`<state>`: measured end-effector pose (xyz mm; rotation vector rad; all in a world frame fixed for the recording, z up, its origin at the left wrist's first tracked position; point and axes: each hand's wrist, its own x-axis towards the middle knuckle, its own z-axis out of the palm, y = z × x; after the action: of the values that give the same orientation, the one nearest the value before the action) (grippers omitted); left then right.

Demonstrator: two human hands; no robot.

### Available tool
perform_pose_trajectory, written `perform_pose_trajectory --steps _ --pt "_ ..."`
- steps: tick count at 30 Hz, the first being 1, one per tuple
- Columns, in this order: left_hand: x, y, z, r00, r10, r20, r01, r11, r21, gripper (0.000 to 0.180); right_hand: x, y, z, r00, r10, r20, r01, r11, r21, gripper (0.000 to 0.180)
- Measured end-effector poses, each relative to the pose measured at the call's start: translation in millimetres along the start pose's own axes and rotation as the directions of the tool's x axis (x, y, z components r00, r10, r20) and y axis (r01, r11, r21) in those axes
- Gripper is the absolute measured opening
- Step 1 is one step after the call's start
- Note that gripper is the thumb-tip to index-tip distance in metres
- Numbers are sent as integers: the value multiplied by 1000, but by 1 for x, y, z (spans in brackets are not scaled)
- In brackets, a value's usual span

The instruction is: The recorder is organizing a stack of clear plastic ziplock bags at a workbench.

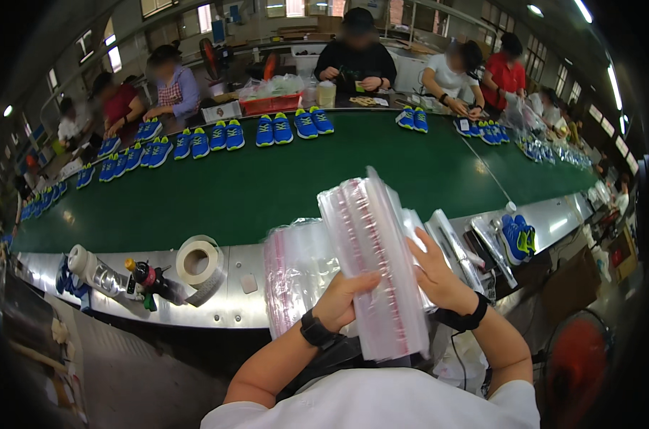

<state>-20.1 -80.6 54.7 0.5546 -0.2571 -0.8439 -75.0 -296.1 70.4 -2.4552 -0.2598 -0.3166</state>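
Note:
Raised in front of me is a thick stack of clear plastic bags (371, 264) with red-pink strips running along it. My left hand (344, 300) grips its lower left side, thumb across the front and the other fingers hidden behind. On the stack's right side lies my right hand (442, 275), its fingers stretched out and apart against the edge. Another pile of clear bags (285, 268) with pink edges rests on the metal ledge, just left of and partly under the held stack. Both wrists carry black bands.
A green conveyor belt (224, 193) crosses ahead, with blue shoes (274, 130) along its far side. On the metal ledge (231, 304) are a tape roll (198, 263), bottles (110, 275), wrapped rolls (453, 247) and a pair of blue shoes (516, 239). Several people work across the belt.

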Motion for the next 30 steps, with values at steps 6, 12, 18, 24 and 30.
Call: perform_pose_trajectory --steps 6,12,18,24,30 --pt "4 5 5 998 38 -54 -30 990 141 38 1 -36 -14 887 342 311 -446 456 770 45" --pt "8 3 15 995 21 -101 5 970 243 40 12 -64 -12 921 294 254 -370 465 804 58" --pt "8 -1 25 997 36 -73 -10 943 332 43 12 -73 2 950 306 52 -296 838 458 63" --pt "8 7 24 999 12 -33 -2 959 283 47 11 -61 -9 945 289 156 -293 527 798 47" --pt "8 8 24 999 -33 -27 37 980 194 45 11 -66 -12 935 314 163 -321 564 761 48"
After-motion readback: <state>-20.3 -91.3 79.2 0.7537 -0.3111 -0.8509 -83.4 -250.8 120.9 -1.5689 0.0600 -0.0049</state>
